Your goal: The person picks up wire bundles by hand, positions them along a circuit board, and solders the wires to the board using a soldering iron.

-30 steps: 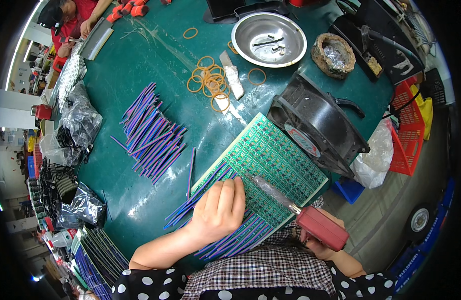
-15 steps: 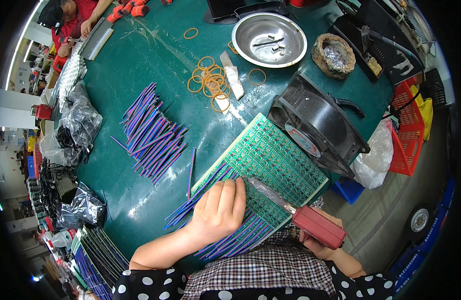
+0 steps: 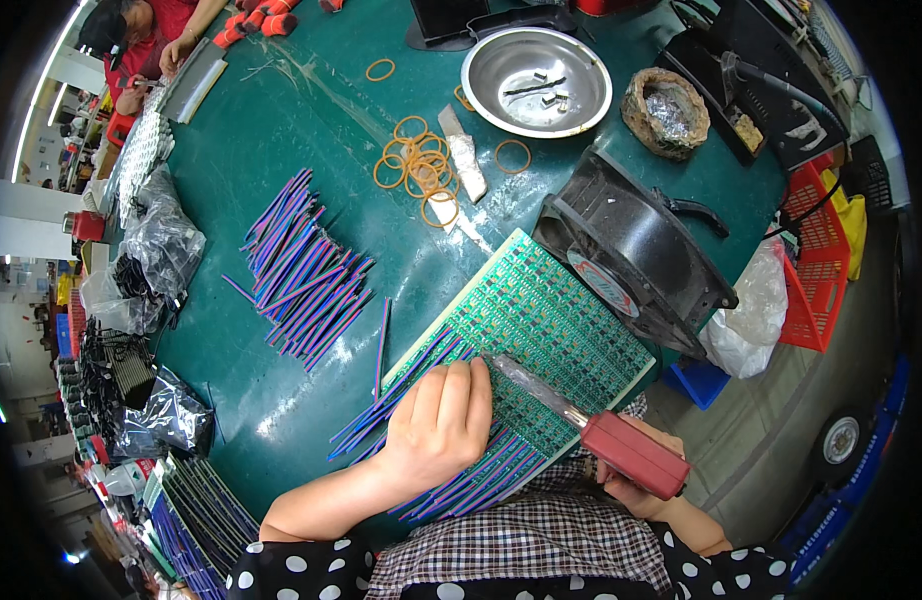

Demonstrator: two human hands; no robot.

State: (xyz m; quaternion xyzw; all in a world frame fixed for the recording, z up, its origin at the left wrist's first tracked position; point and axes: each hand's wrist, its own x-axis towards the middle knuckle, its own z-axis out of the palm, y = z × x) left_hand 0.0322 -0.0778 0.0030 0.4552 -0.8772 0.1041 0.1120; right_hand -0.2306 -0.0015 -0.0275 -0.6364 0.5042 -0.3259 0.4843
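Note:
A green circuit board panel (image 3: 566,310) lies tilted on the table in front of me, with rows of small parts. Several blue-purple wires (image 3: 406,385) run off its left side, and more (image 3: 481,478) off its near edge. My left hand (image 3: 441,415) is closed over the board, its fingertips pinching a wire that they mostly hide. In my right hand (image 3: 636,480) is a soldering iron (image 3: 633,452) with a dark red handle. Its tip meets the board just beside my left fingertips. A loose pile of wires (image 3: 306,270) lies to the left of the board.
A black fan (image 3: 636,245) stands at the board's far right. Beyond lie rubber bands (image 3: 416,160), a metal bowl (image 3: 537,85) with small bits and a rough round pot (image 3: 666,112). Plastic bags (image 3: 161,240) line the left edge. A co-worker (image 3: 166,40) sits far left.
Almost nothing differs. The soldering iron has shifted very slightly left, its tip still beside my left fingertips; my left hand keeps its place on the board.

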